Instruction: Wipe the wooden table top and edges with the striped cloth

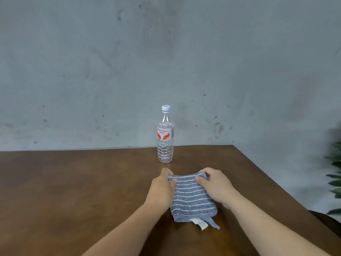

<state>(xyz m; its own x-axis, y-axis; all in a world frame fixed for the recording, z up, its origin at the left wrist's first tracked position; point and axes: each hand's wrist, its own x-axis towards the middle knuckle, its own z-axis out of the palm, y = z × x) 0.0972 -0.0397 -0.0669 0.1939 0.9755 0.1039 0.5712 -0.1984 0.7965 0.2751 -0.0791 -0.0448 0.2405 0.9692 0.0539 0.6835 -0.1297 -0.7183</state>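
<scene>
A folded blue-grey cloth with white stripes (191, 198) lies on the brown wooden table (73, 191), right of centre. My left hand (163, 187) pinches the cloth's far left corner. My right hand (215, 185) pinches its far right corner. Both far corners are lifted a little off the wood, while the near end rests flat. A white label and a loose blue loop stick out from the cloth's near edge.
A clear plastic water bottle (165, 137) with a white cap and red label stands upright just beyond the hands, near the table's far edge. A grey wall rises behind. The table's right edge runs diagonally toward me. Green plant leaves (335, 180) show at far right.
</scene>
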